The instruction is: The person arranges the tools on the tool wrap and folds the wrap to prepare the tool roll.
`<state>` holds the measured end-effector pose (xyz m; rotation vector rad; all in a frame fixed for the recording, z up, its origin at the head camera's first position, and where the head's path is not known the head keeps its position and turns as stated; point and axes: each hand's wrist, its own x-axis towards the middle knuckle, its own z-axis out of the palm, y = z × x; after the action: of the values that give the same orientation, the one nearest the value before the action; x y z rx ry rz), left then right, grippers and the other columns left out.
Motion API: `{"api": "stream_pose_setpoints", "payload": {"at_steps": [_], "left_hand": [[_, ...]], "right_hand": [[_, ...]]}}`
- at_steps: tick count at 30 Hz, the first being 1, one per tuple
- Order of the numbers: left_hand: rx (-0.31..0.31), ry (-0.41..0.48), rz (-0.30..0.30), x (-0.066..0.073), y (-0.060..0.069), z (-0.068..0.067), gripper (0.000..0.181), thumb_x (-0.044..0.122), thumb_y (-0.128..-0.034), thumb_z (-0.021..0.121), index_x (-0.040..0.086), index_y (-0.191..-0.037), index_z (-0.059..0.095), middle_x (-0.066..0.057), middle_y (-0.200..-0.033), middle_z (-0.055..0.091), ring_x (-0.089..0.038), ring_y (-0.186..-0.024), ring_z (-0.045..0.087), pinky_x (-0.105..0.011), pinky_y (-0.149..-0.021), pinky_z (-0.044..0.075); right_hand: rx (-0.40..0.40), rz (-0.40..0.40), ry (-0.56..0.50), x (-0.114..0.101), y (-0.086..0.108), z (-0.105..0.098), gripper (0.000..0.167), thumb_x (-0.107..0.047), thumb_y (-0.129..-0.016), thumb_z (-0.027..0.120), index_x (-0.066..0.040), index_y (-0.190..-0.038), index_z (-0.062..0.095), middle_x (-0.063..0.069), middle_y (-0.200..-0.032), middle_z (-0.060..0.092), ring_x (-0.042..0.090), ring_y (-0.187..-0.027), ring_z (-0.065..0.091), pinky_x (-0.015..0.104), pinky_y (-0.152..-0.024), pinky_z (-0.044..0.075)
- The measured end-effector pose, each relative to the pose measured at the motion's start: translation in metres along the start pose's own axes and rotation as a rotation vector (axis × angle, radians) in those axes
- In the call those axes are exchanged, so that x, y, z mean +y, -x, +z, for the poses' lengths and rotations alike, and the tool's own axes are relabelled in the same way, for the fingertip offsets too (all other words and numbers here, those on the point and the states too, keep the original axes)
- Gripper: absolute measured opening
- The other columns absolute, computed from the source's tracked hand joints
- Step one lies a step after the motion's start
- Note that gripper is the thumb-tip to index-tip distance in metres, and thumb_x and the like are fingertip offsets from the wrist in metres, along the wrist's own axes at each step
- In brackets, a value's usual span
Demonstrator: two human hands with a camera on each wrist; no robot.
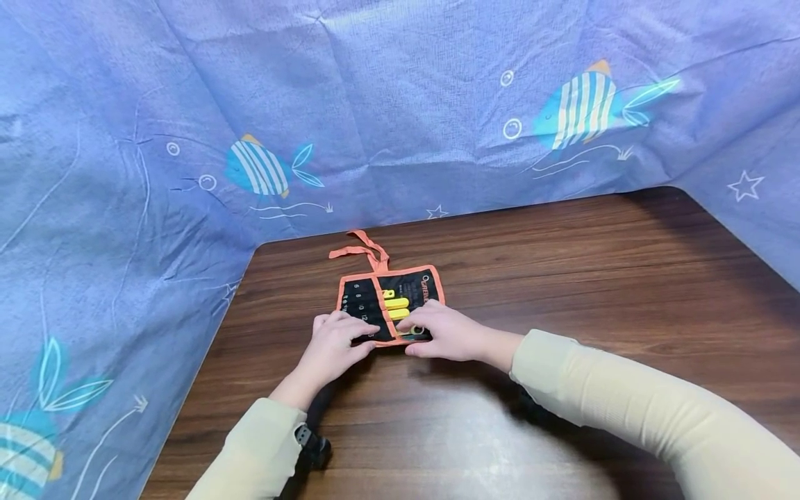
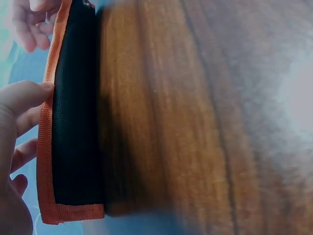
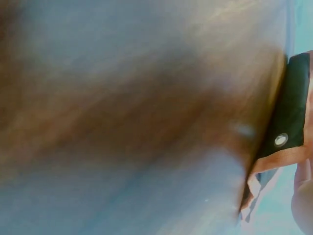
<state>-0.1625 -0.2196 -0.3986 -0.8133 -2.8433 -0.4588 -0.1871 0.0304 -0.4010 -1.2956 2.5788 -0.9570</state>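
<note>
A black tool roll (image 1: 358, 295) with orange trim lies unfolded toward the left of the table, its numbered pockets on the left half. Yellow pieces (image 1: 396, 303) show on its right half, and a small ring-shaped end (image 1: 417, 330) sits near the right fingers. My left hand (image 1: 334, 344) grips the roll's near left part; in the left wrist view the thumb (image 2: 36, 93) presses the orange edge, with fingers behind it. At the near right edge, my right hand (image 1: 446, 333) holds the roll between thumb and fingers, partly covering it. A metal eyelet (image 3: 280, 140) shows in one corner.
Two orange tie straps (image 1: 369, 250) stretch from the roll's far side. The brown wooden table (image 1: 562, 278) extends to the right. Blue fish-patterned cloth (image 1: 406, 104) hangs behind and to the left. A dark device (image 1: 312, 444) is strapped at the left wrist.
</note>
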Motion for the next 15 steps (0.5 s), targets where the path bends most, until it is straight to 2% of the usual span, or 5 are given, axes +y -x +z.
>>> {"api": "stream_pose_setpoints", "payload": {"at_steps": [2,9,15], "left_hand": [[-0.002,0.001,-0.011,0.000,-0.002,-0.001,0.024,0.026,-0.0837,0.070,0.021,-0.107,0.072,0.005,-0.101,0.068,-0.017,-0.096,0.051,-0.043,-0.083,0.027],[-0.008,-0.006,-0.047,-0.004,-0.009,-0.003,0.027,0.027,-0.0838,0.070,0.021,-0.110,0.071,0.002,-0.105,0.067,-0.019,-0.098,0.050,-0.043,-0.083,0.027],[-0.004,-0.004,-0.074,-0.005,-0.016,-0.003,0.029,0.028,-0.0840,0.070,0.019,-0.112,0.070,0.001,-0.108,0.066,-0.021,-0.101,0.049,-0.044,-0.082,0.027]], "right_hand": [[0.005,-0.012,0.001,-0.001,-0.001,-0.001,0.036,-0.028,-0.087,0.066,-0.011,-0.119,0.063,-0.003,-0.115,0.063,0.016,-0.107,0.049,0.042,-0.103,0.030],[-0.002,-0.018,0.020,-0.005,-0.004,-0.002,0.032,-0.030,-0.087,0.066,-0.018,-0.117,0.065,-0.008,-0.110,0.062,0.012,-0.102,0.046,0.031,-0.087,0.040],[0.030,-0.049,0.064,-0.001,-0.005,0.000,0.032,-0.032,-0.085,0.067,-0.017,-0.114,0.067,-0.010,-0.106,0.063,0.013,-0.100,0.044,0.031,-0.086,0.038]]}}
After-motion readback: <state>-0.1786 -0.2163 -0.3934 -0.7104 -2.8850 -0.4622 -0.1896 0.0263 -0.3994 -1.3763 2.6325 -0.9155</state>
